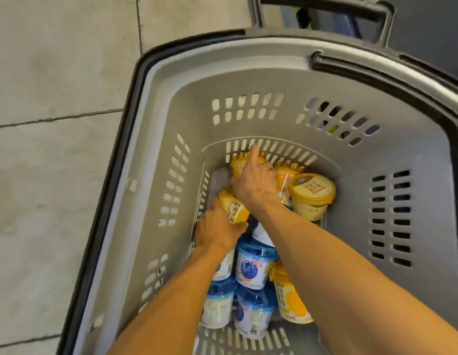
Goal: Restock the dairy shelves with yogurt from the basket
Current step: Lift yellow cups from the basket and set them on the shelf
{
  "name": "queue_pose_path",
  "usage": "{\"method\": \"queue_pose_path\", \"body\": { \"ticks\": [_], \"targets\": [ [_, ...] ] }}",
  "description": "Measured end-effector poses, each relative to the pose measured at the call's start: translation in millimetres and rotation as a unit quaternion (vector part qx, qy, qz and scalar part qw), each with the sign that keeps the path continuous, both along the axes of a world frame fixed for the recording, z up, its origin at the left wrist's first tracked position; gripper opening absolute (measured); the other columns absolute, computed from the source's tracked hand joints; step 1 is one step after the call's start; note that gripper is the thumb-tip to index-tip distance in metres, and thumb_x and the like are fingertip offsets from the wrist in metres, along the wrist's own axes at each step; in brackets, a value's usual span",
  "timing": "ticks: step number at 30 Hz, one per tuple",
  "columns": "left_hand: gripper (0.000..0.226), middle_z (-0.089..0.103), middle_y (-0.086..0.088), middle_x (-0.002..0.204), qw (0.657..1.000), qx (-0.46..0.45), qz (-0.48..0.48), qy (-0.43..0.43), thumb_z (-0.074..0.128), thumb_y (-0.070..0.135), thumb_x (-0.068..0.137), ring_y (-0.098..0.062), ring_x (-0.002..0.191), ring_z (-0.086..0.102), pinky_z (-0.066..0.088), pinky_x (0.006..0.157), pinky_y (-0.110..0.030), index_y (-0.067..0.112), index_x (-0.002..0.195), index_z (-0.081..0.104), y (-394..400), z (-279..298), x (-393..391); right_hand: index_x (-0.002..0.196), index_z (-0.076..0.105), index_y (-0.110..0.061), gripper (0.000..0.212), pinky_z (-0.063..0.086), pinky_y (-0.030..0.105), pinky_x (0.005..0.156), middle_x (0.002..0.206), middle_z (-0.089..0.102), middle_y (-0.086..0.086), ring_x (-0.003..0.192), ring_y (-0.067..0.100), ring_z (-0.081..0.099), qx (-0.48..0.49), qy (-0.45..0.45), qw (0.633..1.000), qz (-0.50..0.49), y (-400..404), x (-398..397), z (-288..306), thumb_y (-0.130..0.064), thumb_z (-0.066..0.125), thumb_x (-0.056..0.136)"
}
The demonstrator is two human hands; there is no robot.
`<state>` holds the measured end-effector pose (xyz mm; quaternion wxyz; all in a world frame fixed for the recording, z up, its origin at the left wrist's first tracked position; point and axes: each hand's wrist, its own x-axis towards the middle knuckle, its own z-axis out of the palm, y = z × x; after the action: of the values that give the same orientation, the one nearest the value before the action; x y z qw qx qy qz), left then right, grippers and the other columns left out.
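Note:
Both my arms reach down into a grey plastic basket [171, 103] holding several yogurt cups. My left hand [217, 231] grips a yellow yogurt cup [234, 210] lying on its side near the basket's left wall. My right hand [255, 183] is curled over another yellow cup [238, 166] at the far end, index finger pointing forward. More yellow cups lie to the right, one [312, 194] showing its lid. Blue-lidded cups [253, 267] are clustered under my forearms, with a yellow one [290, 301] beside them.
The basket has a black rim [392, 73] and a dark pull handle [322, 6] at the top. It stands on a pale tiled floor [56, 98]. A dark surface fills the top right corner.

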<state>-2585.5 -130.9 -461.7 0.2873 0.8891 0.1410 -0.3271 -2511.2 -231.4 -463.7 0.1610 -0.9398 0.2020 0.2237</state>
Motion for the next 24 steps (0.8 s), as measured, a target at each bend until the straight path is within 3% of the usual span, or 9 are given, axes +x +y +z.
{"method": "queue_pose_path", "body": {
  "ticks": [4, 10, 16, 20, 22, 24],
  "targets": [
    [0.080, 0.063, -0.011, 0.119, 1.000, -0.007, 0.015, -0.020, 0.082, 0.047, 0.069, -0.033, 0.107, 0.061, 0.054, 0.084, -0.045, 0.016, 0.129, 0.040, 1.3, 6.9, -3.8, 0.141, 0.018, -0.018, 0.087, 0.043, 0.046, 0.092, 0.122, 0.050, 0.026, 0.112, 0.044, 0.051, 0.093, -0.033, 0.994, -0.046, -8.7, -3.7, 26.1, -0.040, 0.075, 0.080],
    [0.079, 0.059, -0.009, 0.117, 0.994, -0.036, 0.080, -0.062, 0.084, 0.039, 0.070, -0.031, 0.103, 0.061, 0.045, 0.074, -0.034, 0.016, 0.130, 0.038, 2.0, 50.1, -15.2, 0.145, 0.014, -0.031, 0.109, 0.051, 0.046, 0.089, 0.119, 0.055, 0.010, 0.106, 0.028, 0.055, 0.245, -0.128, 0.956, -0.094, -22.8, -25.7, 81.3, -0.061, 0.071, 0.057],
    [0.090, 0.058, -0.006, 0.116, 0.988, -0.067, 0.117, -0.076, 0.087, 0.037, 0.065, -0.027, 0.097, 0.060, 0.052, 0.076, -0.039, 0.020, 0.135, 0.033, 0.2, 115.2, -17.6, 0.138, 0.027, -0.041, 0.089, 0.056, 0.047, 0.086, 0.119, 0.059, -0.002, 0.103, 0.020, 0.062, 0.312, -0.201, 0.920, -0.128, -43.9, -53.4, 154.4, -0.053, 0.078, 0.067],
    [0.088, 0.058, 0.000, 0.106, 0.984, -0.091, 0.117, -0.096, 0.089, 0.036, 0.060, -0.021, 0.087, 0.062, 0.055, 0.073, -0.041, 0.025, 0.129, 0.035, -3.4, 187.3, -12.8, 0.135, 0.032, -0.040, 0.081, 0.061, 0.035, 0.077, 0.114, 0.061, -0.007, 0.093, 0.008, 0.066, 0.345, -0.242, 0.892, -0.162, -66.1, -65.7, 233.2, -0.041, 0.083, 0.072],
    [0.082, 0.057, 0.004, 0.103, 0.982, -0.107, 0.118, -0.099, 0.090, 0.036, 0.061, -0.018, 0.088, 0.060, 0.051, 0.071, -0.034, 0.027, 0.123, 0.037, -0.3, 209.5, -11.3, 0.135, 0.033, -0.038, 0.079, 0.059, 0.026, 0.073, 0.111, 0.062, -0.009, 0.089, 0.003, 0.066, 0.350, -0.254, 0.884, -0.175, -70.3, -68.4, 260.6, -0.037, 0.084, 0.074],
    [0.080, 0.055, 0.008, 0.102, 0.977, -0.136, 0.128, -0.106, 0.090, 0.035, 0.060, -0.015, 0.091, 0.060, 0.049, 0.070, -0.031, 0.028, 0.119, 0.037, -4.0, 269.9, -6.2, 0.136, 0.033, -0.038, 0.080, 0.057, 0.021, 0.074, 0.113, 0.059, -0.014, 0.092, -0.001, 0.064, 0.355, -0.268, 0.876, -0.184, -83.6, -76.1, 321.4, -0.036, 0.084, 0.075]
  ]
}}
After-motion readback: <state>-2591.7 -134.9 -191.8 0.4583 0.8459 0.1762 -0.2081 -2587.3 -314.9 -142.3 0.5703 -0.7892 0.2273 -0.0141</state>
